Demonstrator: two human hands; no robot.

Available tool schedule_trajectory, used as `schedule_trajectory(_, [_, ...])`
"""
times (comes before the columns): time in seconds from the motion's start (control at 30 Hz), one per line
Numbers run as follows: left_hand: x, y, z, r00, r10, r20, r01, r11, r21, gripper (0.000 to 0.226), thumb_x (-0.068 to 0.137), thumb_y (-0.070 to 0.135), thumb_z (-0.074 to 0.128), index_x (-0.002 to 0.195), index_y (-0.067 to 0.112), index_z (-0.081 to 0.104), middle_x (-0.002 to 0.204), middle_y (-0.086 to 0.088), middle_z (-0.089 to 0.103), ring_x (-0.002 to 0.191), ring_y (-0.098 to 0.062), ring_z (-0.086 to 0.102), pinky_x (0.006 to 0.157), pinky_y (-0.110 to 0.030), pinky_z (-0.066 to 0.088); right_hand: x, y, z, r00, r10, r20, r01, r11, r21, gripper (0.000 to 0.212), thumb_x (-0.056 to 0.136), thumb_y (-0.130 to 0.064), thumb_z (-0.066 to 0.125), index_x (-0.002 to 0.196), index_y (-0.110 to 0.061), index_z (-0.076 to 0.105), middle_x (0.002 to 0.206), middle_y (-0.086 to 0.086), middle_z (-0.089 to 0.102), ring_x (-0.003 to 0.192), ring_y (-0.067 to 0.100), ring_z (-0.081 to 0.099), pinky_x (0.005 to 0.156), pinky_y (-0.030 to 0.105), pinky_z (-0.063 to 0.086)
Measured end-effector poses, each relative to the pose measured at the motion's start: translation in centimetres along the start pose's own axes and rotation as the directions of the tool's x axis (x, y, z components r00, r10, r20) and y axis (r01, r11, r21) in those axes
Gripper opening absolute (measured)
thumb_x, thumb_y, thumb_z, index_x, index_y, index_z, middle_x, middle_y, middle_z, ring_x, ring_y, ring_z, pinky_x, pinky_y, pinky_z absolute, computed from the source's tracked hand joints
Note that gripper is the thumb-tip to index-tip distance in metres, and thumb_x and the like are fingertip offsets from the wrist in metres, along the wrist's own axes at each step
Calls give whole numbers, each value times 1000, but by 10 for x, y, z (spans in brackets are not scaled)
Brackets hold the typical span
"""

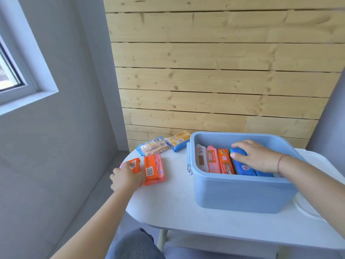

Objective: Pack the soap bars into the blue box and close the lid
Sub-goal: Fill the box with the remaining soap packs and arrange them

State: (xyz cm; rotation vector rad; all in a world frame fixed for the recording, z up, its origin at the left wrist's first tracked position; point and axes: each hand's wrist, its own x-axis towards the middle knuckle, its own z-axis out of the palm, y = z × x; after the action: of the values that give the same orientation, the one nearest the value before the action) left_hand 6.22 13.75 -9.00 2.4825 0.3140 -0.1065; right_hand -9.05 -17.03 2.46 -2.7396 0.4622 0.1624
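Note:
An open blue box (240, 191) stands on the white table (173, 208). Inside it, several wrapped soap bars stand in a row: a white one (201, 159), a pink one (213, 159), an orange one (225, 161) and a blue one (242, 165). My right hand (255, 156) reaches into the box and grips the top of the blue bar. To the left of the box, my left hand (127, 177) closes around a small orange soap bar (134, 165) at the table's edge. A larger orange bar (154, 169) lies right beside it.
Two more soap packs lie at the back left of the table: a blue-trimmed one (153, 147) and a yellow one (178, 141). A white lid-like disc (306, 208) lies at the right behind the box. A wooden plank wall stands behind the table.

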Motion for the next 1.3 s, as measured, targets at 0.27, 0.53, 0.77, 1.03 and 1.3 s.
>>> schedule_trajectory(0.27, [-79,80,-51,965,229,-126,-249,660,-709,61,66,36,59,125,28,48,123,-4,52,103,-23,61,83,-43,55,-9,-24,-29,954,-38,-299,198,826,527,28,95,-27,49,120,-18,56,129,7,58,110,17,58,92,26,43])
schedule_trajectory(0.53, [-197,217,-1,693,697,183,-259,478,-839,51,72,27,70,119,25,50,116,-11,60,95,-25,67,71,-34,58,-28,-7,-69,917,88,-389,190,761,620,51,84,-37,60,128,-18,45,114,4,65,100,23,66,86,41,56])
schedule_trajectory(0.77, [-207,221,63,264,823,502,-861,436,-262,40,95,36,35,130,23,48,139,-2,46,130,-22,38,110,-50,25,-32,68,-68,885,217,-413,-221,975,38,63,77,-32,60,136,-30,40,129,6,60,115,30,57,86,31,44])
schedule_trajectory(1.03, [-200,216,73,98,726,681,-982,182,-52,45,99,36,16,121,21,53,138,3,46,131,-22,32,107,-60,21,-19,75,-31,885,219,-410,-322,926,-199,36,84,-34,53,117,-18,49,116,11,57,106,33,57,74,33,40])
schedule_trajectory(1.3, [-195,203,58,169,793,586,-955,280,-103,44,97,38,26,103,13,62,115,-10,62,112,-29,49,98,-44,38,-19,61,-27,944,219,-247,-317,808,-497,37,95,-39,38,113,-20,63,130,8,43,122,29,42,98,34,34])
